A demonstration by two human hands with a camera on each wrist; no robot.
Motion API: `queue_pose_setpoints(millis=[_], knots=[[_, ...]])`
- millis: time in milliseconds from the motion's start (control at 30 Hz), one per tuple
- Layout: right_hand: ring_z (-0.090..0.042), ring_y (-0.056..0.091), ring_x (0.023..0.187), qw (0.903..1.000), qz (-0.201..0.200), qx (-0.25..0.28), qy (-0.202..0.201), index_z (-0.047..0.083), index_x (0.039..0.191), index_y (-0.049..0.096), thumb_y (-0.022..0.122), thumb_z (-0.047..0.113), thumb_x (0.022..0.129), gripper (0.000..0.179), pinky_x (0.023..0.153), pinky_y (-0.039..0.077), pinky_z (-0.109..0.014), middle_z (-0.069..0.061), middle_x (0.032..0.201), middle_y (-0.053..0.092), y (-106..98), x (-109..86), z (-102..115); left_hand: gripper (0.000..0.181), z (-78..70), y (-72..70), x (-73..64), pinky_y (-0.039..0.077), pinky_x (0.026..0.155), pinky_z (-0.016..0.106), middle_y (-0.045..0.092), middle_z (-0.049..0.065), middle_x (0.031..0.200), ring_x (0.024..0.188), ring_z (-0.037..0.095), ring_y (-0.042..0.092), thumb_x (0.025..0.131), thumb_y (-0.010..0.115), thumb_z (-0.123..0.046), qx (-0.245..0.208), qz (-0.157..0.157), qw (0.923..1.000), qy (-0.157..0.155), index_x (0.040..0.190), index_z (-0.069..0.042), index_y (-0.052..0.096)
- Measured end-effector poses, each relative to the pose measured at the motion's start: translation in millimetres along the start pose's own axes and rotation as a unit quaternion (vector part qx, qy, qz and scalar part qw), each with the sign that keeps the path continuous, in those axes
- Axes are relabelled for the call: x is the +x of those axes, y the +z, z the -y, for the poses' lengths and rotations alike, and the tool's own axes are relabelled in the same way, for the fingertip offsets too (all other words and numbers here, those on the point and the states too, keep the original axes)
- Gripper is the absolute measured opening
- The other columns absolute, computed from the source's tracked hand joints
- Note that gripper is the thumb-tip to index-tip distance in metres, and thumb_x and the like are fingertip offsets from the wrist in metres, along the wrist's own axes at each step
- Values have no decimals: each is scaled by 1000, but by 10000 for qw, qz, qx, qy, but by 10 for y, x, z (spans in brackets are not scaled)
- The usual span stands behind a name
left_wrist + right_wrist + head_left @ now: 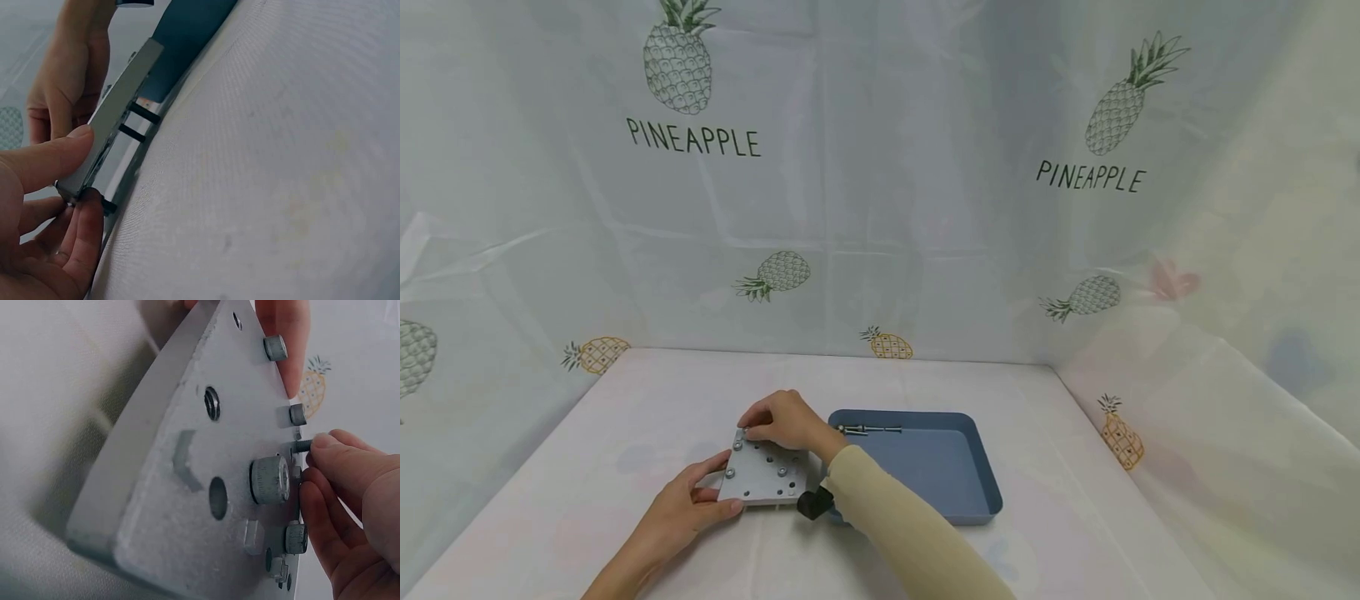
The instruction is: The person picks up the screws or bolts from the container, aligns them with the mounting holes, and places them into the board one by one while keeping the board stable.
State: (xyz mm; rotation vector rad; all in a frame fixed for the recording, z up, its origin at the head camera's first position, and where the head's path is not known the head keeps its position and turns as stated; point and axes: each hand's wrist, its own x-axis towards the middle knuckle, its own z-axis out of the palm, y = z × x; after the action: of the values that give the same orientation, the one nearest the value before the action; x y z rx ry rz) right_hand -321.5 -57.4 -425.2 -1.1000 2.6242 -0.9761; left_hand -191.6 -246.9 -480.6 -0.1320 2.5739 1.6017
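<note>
A silver metal plate (pixel 756 487) with holes is tilted, its left edge gripped by my left hand (pixel 673 508), thumb on the near edge. Several socket head screws stand in it, among them a large screw (pixel 270 480). Dark screw shanks (pixel 144 112) stick out of its underside in the left wrist view. My right hand (pixel 790 421) is over the plate's far edge. Between its thumb and fingers it pinches a thin screw (pixel 303 446) at the plate's face; the fingertips hide its head.
Just right of the plate, a blue tray (pixel 988 471) lies partly under the right forearm. Loose screws (pixel 880 429) lie at its far left. A black device (pixel 815 502) is at the right wrist. A pineapple-print curtain (pixel 880 183) hangs behind the white-covered table (pixel 647 400).
</note>
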Motion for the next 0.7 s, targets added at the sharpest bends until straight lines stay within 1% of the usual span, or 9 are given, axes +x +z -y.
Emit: queue_pose_setpoints(millis=[167, 300, 433, 533, 600, 700], knots=[[7, 61, 84, 9999, 26, -97, 2, 19, 116, 83, 76, 20, 101, 17, 79, 48, -14, 15, 105, 78, 1, -12, 20, 95, 16, -3, -5, 50, 85, 30, 74, 8, 118, 106, 17, 69, 84, 93, -30, -7, 8, 10000, 13, 163, -14, 43], [5, 62, 86, 9999, 93, -78, -71, 16, 119, 81, 76, 18, 101, 19, 81, 49, -14, 13, 105, 78, -102, -70, 59, 96, 11, 4, -5, 50, 85, 29, 75, 7, 115, 105, 16, 69, 83, 93, -29, -64, 19, 10000, -40, 163, -14, 42], [4, 66, 90, 9994, 94, -44, -317, 13, 122, 79, 76, 17, 101, 22, 83, 52, -15, 5, 109, 79, -289, -156, 24, 98, -6, 9, -3, 50, 86, 32, 75, 6, 113, 104, 16, 69, 81, 94, -33, 16, -13, 10000, -85, 163, -15, 43], [4, 67, 96, 9986, 80, -113, -501, 13, 126, 77, 76, 17, 101, 25, 86, 52, -15, 0, 117, 78, -451, -239, -55, 100, -20, 12, -2, 49, 87, 33, 75, 5, 113, 103, 16, 69, 80, 95, -36, 94, -50, 9999, -94, 163, -16, 44], [2, 68, 99, 9983, 66, -182, -547, 14, 129, 75, 76, 18, 101, 28, 87, 53, -15, -1, 120, 77, -570, -317, -100, 100, -25, 13, -6, 49, 88, 34, 74, 5, 115, 103, 16, 68, 80, 95, -36, 115, -49, 9999, -71, 163, -16, 43], [-6, 70, 103, 9984, 49, -224, -512, 13, 132, 73, 76, 16, 101, 32, 89, 54, -17, -2, 121, 75, -745, -460, -175, 100, -30, 14, -16, 48, 88, 34, 72, 6, 119, 103, 16, 68, 80, 95, -35, 101, -58, 9999, -77, 163, -15, 43]])
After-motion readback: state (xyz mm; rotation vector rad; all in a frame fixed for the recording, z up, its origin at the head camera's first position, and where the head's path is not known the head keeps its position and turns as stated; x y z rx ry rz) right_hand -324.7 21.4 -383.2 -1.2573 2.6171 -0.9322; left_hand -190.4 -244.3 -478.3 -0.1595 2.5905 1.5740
